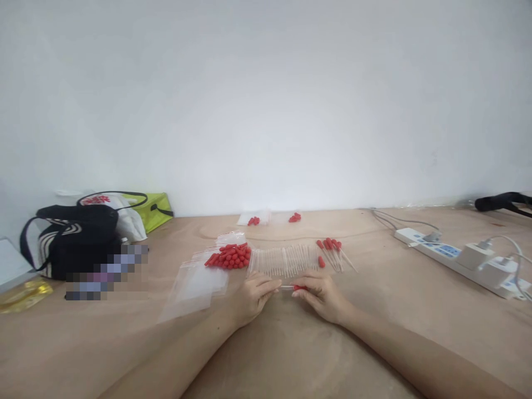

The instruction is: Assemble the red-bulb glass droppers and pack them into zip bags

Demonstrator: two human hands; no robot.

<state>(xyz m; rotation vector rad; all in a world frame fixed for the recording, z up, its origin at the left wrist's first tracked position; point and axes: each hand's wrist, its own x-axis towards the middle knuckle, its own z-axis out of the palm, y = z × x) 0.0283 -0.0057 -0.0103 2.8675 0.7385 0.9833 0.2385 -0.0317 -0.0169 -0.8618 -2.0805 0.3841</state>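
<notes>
On the bench (282,360), the left hand (256,293) pinches a tube (286,287); the right hand (321,293) grasps a bulb (300,287) at its end; more tubes (272,261) lie just beyond.

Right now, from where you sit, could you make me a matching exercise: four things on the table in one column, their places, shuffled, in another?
Things
1. large pile of small, rounded red pieces
2. long white plastic power strip
3. black fabric bag with pale stripes
4. single thin pale stick

Places
A. on the left, near a lime-green bag
B. between left hand and right hand
C. just left of a row of pale sticks
D. on the right, with white adapters plugged in

Pairs: 1-C; 2-D; 3-A; 4-B
</notes>
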